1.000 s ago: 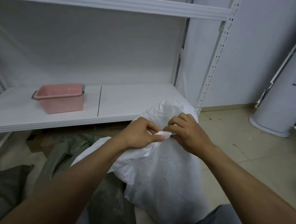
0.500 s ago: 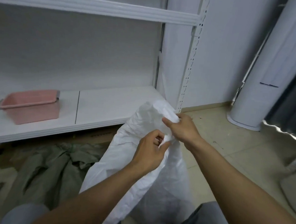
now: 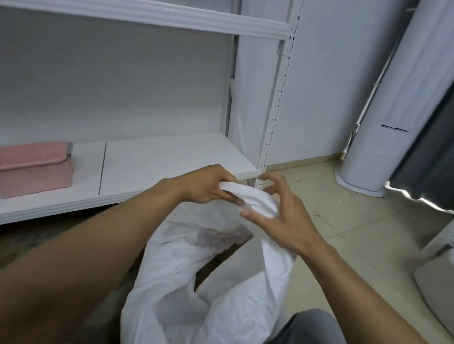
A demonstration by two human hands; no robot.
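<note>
My left hand is clenched on the rolled rim of the white sack. Thumb and fingers pinch the cloth just in front of the lower shelf, near its right front corner. My right hand is at that same corner, a little closer to me. Its fingers are arched and spread and close on nothing, with the fingertips up off the cloth. Only my thumb lies against the rim, and the sack's edge runs under my palm.

The sack stands on the floor in front of the shelf and below it. Its top is lifted to about the shelf's front edge, and its mouth gapes open toward me. A dull brownish patch shows inside the mouth; I cannot tell what it is.

A pink basin sits on the shelf at its left end, well apart from both my hands. A perforated post rises from the shelf's right front corner, just behind my right fingertips. A white column stands on the floor well to the right of the shelf, with a grey curtain beside it on its far side. My knee, in grey cloth, is well in front of the shelf, touching the sack's lower right side.
</note>
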